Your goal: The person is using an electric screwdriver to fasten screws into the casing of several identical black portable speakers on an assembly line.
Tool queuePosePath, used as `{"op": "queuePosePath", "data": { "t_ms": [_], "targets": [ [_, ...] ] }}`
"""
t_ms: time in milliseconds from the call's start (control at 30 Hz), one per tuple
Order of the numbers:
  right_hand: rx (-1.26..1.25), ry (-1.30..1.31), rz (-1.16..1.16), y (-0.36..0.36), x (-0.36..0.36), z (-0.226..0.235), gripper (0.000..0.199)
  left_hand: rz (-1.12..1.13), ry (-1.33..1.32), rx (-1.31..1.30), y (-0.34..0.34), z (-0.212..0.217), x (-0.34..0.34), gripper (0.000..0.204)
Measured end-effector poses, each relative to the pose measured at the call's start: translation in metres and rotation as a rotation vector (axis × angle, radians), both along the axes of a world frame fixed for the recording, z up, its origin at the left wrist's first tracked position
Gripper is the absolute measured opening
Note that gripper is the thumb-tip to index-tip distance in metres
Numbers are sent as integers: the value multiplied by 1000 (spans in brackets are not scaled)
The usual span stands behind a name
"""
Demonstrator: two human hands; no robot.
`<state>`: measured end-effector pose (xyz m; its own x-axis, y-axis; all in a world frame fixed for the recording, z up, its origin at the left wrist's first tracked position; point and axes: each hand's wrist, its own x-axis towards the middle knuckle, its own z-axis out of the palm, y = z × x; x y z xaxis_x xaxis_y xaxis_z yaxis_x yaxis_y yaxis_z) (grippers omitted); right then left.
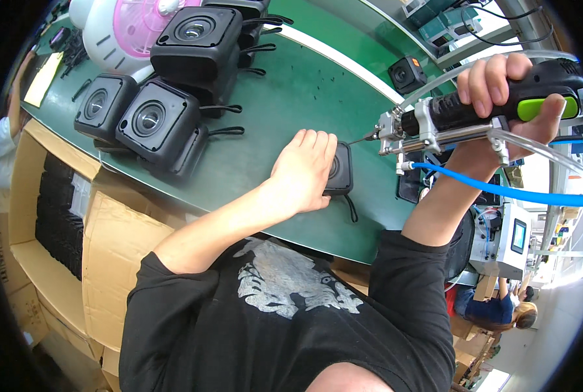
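A small black box-shaped speaker [345, 171] with a round cone and a wrist strap lies on the green worktable [265, 163]. My left hand [306, 166] is closed over it, fingers across its far side and thumb at the near edge, hiding much of its front. My right hand [497, 91] grips a black powered screwdriver [448, 111] with a green button, metal fittings and a blue air hose [500, 189]. The thin bit points left, its tip by the speaker's far right corner. Whether the tip touches the speaker, I cannot tell.
Several similar black speakers [153, 121] are stacked at the left, before a white and pink fan [134, 29]. Another speaker [407, 74] stands at the back right. An open cardboard box [118, 261] sits below left. A person [494, 310] works at far right.
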<state>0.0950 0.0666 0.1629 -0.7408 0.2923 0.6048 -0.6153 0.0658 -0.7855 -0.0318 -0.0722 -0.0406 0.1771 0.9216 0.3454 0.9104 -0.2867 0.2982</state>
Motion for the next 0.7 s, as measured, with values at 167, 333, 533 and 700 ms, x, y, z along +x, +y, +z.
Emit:
{"op": "queuePosePath", "data": {
  "t_ms": [167, 333, 533, 700],
  "targets": [
    [-49, -12, -61, 2, 0, -36, 44, 3, 124, -101, -1, 1, 0, 96],
    [0, -58, -176, 2, 6, -35, 41, 8, 130, -123, 0, 3, 1, 94],
    [131, 65, 177, -11, 28, 34, 53, 28, 89, -78, 1, -1, 2, 87],
    [46, 49, 60, -35, 53, 44, 65, 30, 85, -52, 2, -5, 2, 83]
  ]
}}
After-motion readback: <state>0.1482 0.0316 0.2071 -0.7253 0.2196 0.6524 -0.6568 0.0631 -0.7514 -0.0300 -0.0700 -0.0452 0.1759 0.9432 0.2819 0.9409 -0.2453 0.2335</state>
